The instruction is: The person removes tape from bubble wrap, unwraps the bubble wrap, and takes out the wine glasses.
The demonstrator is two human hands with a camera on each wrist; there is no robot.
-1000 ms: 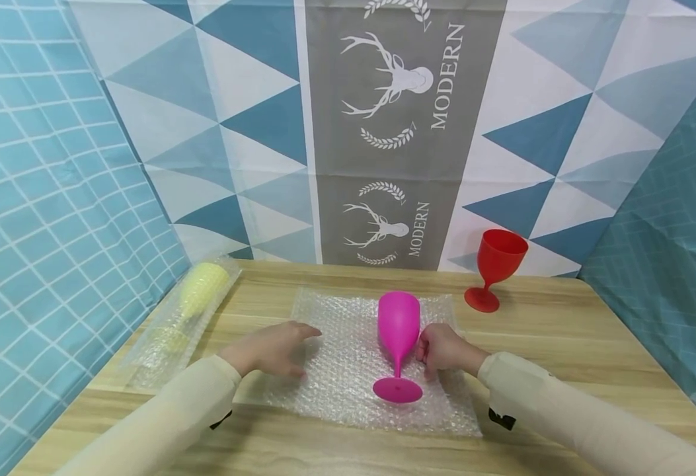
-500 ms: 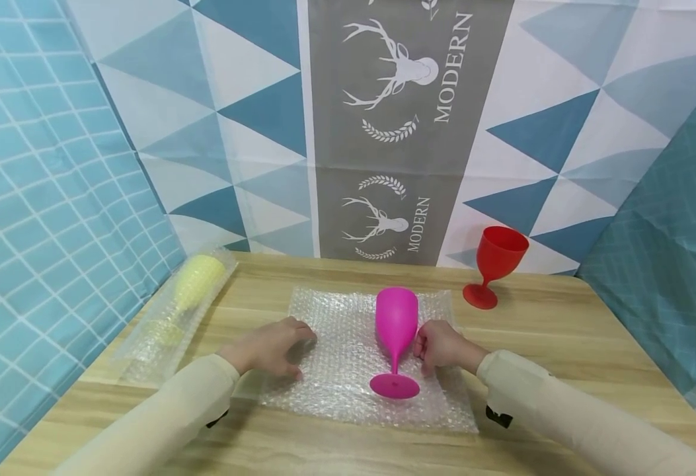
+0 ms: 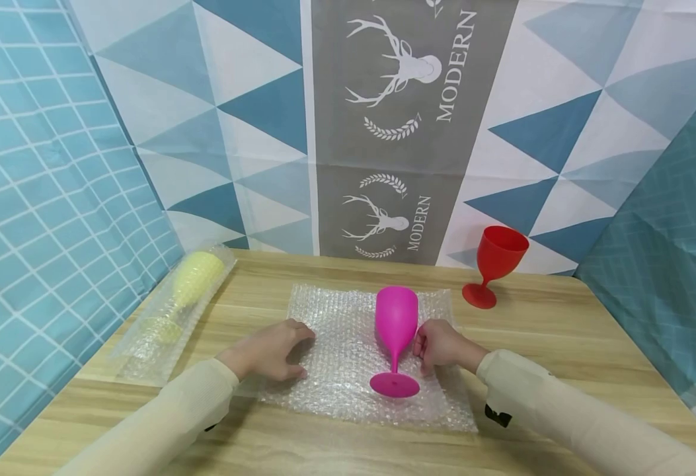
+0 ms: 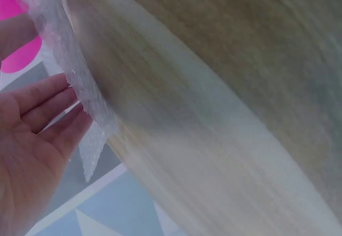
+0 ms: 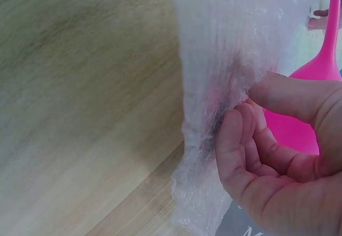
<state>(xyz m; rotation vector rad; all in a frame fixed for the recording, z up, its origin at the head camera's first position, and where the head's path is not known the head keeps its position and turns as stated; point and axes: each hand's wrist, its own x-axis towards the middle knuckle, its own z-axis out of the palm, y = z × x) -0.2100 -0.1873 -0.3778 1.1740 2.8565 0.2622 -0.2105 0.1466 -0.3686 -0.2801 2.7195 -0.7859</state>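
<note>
Nearest, your left hand (image 3: 273,350) is resting with fingers relaxed, holding nothing, their tips touching the left edge of a bubble wrap sheet (image 3: 344,330). Your right hand (image 3: 443,347) is curling its fingers and pinching the right part of that sheet, just beside the pink cup (image 3: 396,317). That cup is lying on its side, on the sheet's right half, its foot pointing toward you. Working well here probably means you are keeping the pinch light, raising the plastic evenly and checking the cup is not rolling. Farther left, a yellow cup (image 3: 197,277) is lying inside clear wrapping (image 3: 145,370). Beyond, at the table's (image 3: 562,330) back right, a red cup (image 3: 499,258) is standing upright, unwrapped.
</note>
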